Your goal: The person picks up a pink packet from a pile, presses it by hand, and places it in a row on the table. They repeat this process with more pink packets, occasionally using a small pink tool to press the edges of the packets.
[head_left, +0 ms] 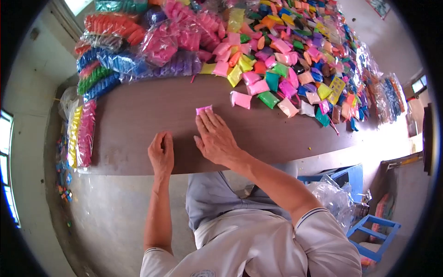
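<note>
At the fingertips (199, 118) of the right hand (216, 141) I steer from afar lies one small pink packet (204, 109), flat on the brown table (138, 111). That hand is spread palm-down, fingers extended side by side, touching the packet's near edge without clasping it. Beside it, nearer the table's front edge, my left hand (161, 154) is loosely curled; I can't tell whether it has hold of anything. With no grip, an uneven push could skid the packet off sideways, I judge, or forward-right into the loose pile (259, 87), among similar pink ones. Pressing too hard might split its film.
</note>
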Available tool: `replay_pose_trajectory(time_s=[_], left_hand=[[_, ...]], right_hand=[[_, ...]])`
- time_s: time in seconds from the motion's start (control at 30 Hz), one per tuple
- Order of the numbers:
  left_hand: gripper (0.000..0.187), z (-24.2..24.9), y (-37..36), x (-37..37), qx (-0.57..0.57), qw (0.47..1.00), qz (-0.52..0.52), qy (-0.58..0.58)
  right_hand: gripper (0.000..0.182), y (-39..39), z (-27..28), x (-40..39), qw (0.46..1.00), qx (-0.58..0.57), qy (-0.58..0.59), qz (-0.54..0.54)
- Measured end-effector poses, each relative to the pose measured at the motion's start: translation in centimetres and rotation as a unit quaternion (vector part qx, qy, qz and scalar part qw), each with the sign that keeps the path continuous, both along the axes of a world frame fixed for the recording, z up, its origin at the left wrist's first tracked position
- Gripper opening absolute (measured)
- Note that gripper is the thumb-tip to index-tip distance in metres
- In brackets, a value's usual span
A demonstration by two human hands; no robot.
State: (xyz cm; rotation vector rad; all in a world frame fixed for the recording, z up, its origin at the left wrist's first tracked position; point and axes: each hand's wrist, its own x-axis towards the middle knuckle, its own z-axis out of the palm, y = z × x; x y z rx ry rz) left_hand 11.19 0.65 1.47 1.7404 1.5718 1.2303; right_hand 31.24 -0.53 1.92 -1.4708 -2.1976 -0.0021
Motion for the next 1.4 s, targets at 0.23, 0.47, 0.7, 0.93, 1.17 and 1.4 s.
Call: replay_pose_trajectory(time_s=[0.23,0.47,0.7,0.93,1.17,1.4], left_hand=[[0.014,-1.1,0.5,0.3,0.079,0.99,-0.026,0.112],[0.018,-1.5,0.6,-0.5,0.011,0.993,-0.032,0.11],[0.021,-1.8,0.8,-0.6,0.015,0.989,-0.023,0.143],[0.022,-2.0,0.8,-0.8,0.041,0.984,-0.019,0.172],[0.021,-2.2,0.2,-0.3,-0.024,0.997,0.023,0.071],[0.035,1.3,-4.9,8.3,-0.177,0.944,-0.145,-0.238]], right_hand=[[0.054,2.3,-1.2,-2.6,0.988,0.048,0.143,0.015],[0.03,-0.5,0.4,4.1,0.952,0.194,0.221,-0.081],[0.048,-5.7,3.2,28.2,0.842,0.223,0.012,-0.492],[0.029,-6.2,1.3,34.6,0.883,0.114,0.073,-0.45],[0.023,-7.9,3.9,28.2,0.729,0.003,0.652,-0.209],[0.023,-7.1,2.9,20.3,0.744,-0.203,0.636,-0.014]])
